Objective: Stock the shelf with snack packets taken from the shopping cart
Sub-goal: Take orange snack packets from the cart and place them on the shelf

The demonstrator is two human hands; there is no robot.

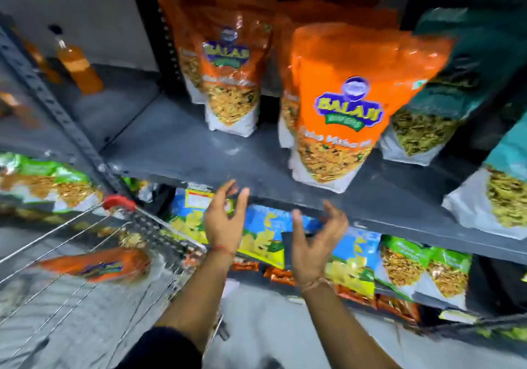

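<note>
A grey metal shelf (176, 146) holds upright orange snack packets: one (336, 112) near the front edge, another (231, 83) farther back left. Dark green packets (445, 89) stand to their right. My left hand (224, 220) and my right hand (316, 243) hover just below the shelf's front edge, both empty with fingers spread, apart from the front orange packet. One orange packet (97, 264) lies flat in the wire shopping cart (148, 234) at lower left.
Blue-and-yellow packets (265, 234) and green packets (410, 266) fill the shelf below. An orange bottle (77, 63) stands on the neighbouring shelf at left. A perforated upright post (57, 103) separates the shelf bays.
</note>
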